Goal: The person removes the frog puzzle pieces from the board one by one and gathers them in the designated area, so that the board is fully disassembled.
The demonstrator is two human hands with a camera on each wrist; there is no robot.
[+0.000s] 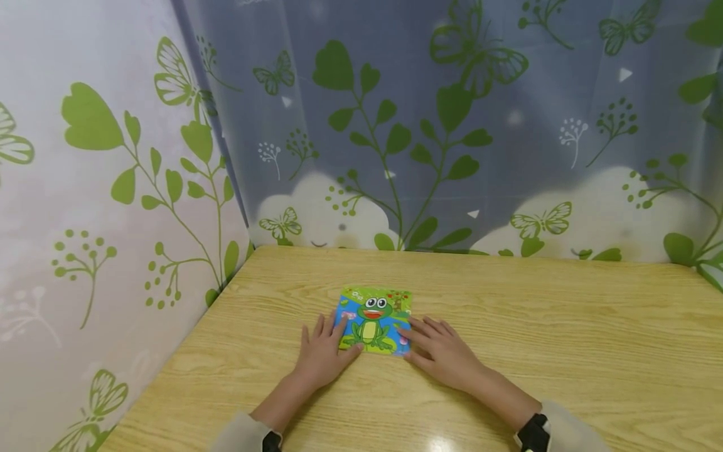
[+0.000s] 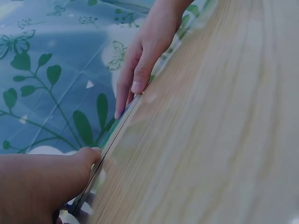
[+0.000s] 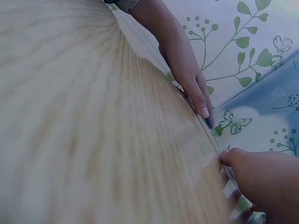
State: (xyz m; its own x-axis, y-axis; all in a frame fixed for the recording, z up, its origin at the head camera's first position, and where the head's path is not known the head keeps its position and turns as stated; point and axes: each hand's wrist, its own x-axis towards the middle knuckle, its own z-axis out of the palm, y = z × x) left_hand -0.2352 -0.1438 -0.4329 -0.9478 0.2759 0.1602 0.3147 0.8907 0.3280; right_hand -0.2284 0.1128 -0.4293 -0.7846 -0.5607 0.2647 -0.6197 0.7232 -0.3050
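A square picture board (image 1: 369,331) printed with a cartoon green frog lies flat on the table, with blue water and green leaves around the frog. At its left side, my left hand (image 1: 321,359) rests with fingers spread and extended, fingertips over the edge and the thumb on the lower left part. My right hand (image 1: 448,359) lies against the opposite side, its extended fingers overlapping the right edge and the thumb by the lower right corner. Both wrist views show the board almost edge-on, with the left thumb (image 2: 88,156) and right thumb (image 3: 231,156) at its rim.
The wood-grain table (image 1: 536,307) reaches back to a blue-grey curtain (image 1: 407,125) with leaves and butterflies. A pale curtain (image 1: 113,207) of similar pattern hangs along the table's left edge. Light sleeves with dark cuffs (image 1: 533,430) cover the forearms.
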